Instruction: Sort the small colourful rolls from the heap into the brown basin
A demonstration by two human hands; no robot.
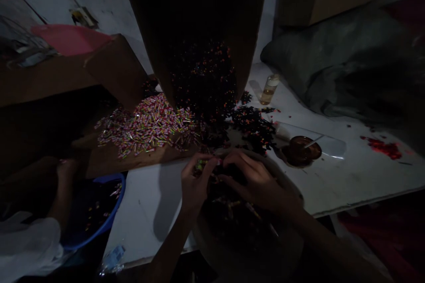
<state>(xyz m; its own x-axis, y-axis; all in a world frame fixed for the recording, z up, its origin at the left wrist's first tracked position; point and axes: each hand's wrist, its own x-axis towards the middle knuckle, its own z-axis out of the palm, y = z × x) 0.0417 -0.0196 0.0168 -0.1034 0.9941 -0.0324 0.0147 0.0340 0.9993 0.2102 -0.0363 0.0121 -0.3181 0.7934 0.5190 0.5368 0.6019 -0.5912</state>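
Observation:
Above a round basin (215,247) of dark small pieces, my two hands work close together. My left hand (194,188) is closed around small green-and-pink patterned pieces (200,165). Thumb and fingers of my right hand (257,181) are bent together at the left fingertips, near a tiny pinkish piece (219,162); what they pinch is too dark to make out. Beyond the left hand lies a heap of small shiny pink, white and green tube-like pieces (149,124). Black pieces with orange ends (254,126) spread behind the right hand.
A tilted cardboard box (249,53) spills black pieces onto the white table (142,203). To the right are a brown dish (303,152) with a stick, a small bottle (269,89) and red bits (383,148). Another person's arm (63,185) is near a blue tub (121,194).

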